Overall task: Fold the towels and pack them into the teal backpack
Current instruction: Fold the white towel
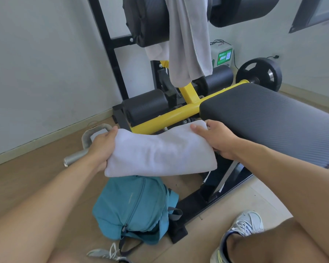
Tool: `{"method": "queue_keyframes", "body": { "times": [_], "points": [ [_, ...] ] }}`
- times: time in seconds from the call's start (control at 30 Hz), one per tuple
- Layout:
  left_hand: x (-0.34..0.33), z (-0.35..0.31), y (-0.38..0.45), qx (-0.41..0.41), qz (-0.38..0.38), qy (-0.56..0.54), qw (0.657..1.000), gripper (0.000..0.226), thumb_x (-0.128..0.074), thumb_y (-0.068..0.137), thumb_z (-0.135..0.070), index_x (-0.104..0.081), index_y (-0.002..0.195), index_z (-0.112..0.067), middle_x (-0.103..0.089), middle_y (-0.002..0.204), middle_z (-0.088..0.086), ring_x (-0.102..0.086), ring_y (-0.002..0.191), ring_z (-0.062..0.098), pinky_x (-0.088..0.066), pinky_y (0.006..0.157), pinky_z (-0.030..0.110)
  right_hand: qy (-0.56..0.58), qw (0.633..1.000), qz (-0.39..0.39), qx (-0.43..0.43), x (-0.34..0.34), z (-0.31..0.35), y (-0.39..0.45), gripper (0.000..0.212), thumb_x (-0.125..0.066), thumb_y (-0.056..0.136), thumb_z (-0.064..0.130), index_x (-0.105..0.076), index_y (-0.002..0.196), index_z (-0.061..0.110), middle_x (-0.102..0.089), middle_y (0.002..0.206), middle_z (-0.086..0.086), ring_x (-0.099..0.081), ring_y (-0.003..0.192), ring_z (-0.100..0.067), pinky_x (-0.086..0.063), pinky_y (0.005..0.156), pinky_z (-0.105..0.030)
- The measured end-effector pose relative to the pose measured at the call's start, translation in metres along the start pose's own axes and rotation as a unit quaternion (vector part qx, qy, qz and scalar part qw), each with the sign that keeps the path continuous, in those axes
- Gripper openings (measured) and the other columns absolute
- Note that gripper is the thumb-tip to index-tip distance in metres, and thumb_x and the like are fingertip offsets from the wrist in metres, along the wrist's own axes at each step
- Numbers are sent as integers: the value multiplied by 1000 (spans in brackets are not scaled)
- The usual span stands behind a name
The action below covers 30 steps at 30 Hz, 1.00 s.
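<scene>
Two hands hold a folded white towel [160,151] in the air above the teal backpack [135,209], which lies on the wooden floor [27,179] with its zipper partly open. The left hand [101,147] grips the towel's left end, the right hand [217,137] its right end, thumbs on top. Beyond stands a yellow-framed exercise bench [264,114] with black padding; a grey towel [188,40] hangs from its upper rollers. A metal handle [78,154] lies left, a weight plate [258,73] far right.
</scene>
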<state>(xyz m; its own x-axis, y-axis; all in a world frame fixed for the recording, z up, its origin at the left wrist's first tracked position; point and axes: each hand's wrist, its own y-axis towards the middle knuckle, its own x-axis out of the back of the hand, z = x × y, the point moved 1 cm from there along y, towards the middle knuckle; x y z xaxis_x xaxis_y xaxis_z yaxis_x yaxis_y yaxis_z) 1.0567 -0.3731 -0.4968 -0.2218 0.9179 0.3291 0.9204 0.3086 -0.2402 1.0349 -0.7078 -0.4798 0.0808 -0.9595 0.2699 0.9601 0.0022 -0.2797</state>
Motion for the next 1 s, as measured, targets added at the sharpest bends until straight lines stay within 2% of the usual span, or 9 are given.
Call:
{"method": "queue_keyframes", "body": {
  "times": [0.17, 0.3, 0.37, 0.43, 0.53, 0.63, 0.77, 0.83, 1.0],
  "points": [
    [-19, -12, -19, -13, 31, -34, 999, 34, -62, 99, -42, -66, 93, -9, -63, 75, -2, -60, 70, 19, -44, 64, 30, -89, 992, -88, -6, -3, 5, -4, 34, -69, 93, 46, -57, 109, 18, -67, 101, -6, -67, 89, -20, -54, 67, -33],
    [-45, -26, -45, -70, 65, 40, 995, 36, -65, 99, -38, -59, 77, -10, -52, 64, -1, -45, 55, 15, -35, 48, 21, -142, 987, -70, 26, -24, 15, -15, 40, -65, 94, 50, -52, 118, 20, -61, 100, -1, -59, 84, -13, -43, 60, -27],
    [-58, -31, -57, -79, 99, 53, 991, 41, -67, 97, -40, -63, 86, 0, -61, 72, 12, -52, 60, 21, -43, 56, 24, -155, 986, -41, 42, -39, 20, -22, 41, -66, 93, 52, -55, 115, 19, -60, 94, 1, -59, 82, -12, -43, 59, -27],
    [-68, -33, -66, -75, 123, 73, 987, 50, -70, 92, -45, -63, 94, 4, -66, 85, 25, -58, 68, 23, -47, 62, 34, -136, 989, -5, 48, -53, 24, -29, 38, -67, 94, 47, -59, 110, 14, -64, 96, -4, -64, 87, -19, -54, 67, -35],
    [-76, -34, -72, -74, 124, 104, 984, 40, -69, 95, -40, -60, 82, -3, -67, 83, 18, -62, 68, 25, -55, 56, 37, -112, 992, 32, 45, -64, 28, -36, 30, -66, 96, 36, -62, 111, 10, -69, 105, -12, -69, 98, -29, -59, 85, -46],
    [-78, -36, -75, -61, 122, 97, 986, 35, -68, 96, -40, -56, 80, -11, -71, 91, 24, -66, 73, 29, -62, 65, 49, -99, 993, 41, 41, -65, 30, -41, 20, -63, 100, 30, -62, 110, 13, -69, 96, -5, -71, 86, -21, -63, 67, -33],
    [-81, -40, -83, -17, 162, 57, 985, 35, -62, 101, -40, -53, 80, -13, -68, 82, 11, -65, 65, 22, -55, 56, 34, -64, 996, 43, 47, -62, 32, -45, 12, -64, 99, 30, -65, 100, 18, -69, 86, 0, -68, 70, -11, -53, 47, -16],
    [-82, -41, -88, 9, 184, 25, 983, 32, -58, 103, -40, -58, 88, -12, -71, 81, 10, -68, 62, 21, -54, 57, 33, -68, 995, 52, 51, -61, 33, -47, 16, -66, 98, 32, -69, 99, 17, -71, 89, -2, -67, 71, -9, -56, 53, -18],
    [-84, -45, -95, 51, 226, -23, 973, 45, -54, 103, -48, -71, 116, -10, -76, 87, 14, -73, 64, 25, -60, 61, 34, -116, 987, 82, 76, -59, 35, -52, 35, -84, 80, 41, -74, 104, 17, -76, 98, -6, -74, 89, -22, -61, 81, -38]
  ]
}}
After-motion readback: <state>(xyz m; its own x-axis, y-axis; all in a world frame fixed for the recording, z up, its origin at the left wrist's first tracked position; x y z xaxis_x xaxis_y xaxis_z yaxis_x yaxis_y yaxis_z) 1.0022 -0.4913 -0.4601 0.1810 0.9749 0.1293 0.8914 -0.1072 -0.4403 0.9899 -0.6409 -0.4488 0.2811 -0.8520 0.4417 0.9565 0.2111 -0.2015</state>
